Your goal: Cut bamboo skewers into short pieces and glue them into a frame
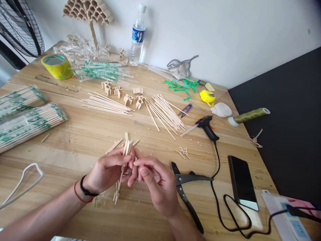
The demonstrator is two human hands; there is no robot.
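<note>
My left hand [110,165] is closed around a few thin wooden sticks [122,177], held slanting over the table, with short cut pieces at their upper and lower ends. Beside it, my right hand [156,180] has its fingers bent and its thumb apart from the index finger. The right fingertips come up to the left fingers, and nothing shows between them. Below and behind the hands lie short stick pieces [114,146], partly hidden. Just right of my right hand rest black-handled cutting pliers [187,179].
Loose sticks [165,112] and small glued stick blocks [128,99] lie ahead. A glue gun [207,127] with a trailing cord, purple snips [185,110] and a phone [242,182] are on the right. Packed sticks [32,124] lie left; a water bottle [137,36] stands by the wall.
</note>
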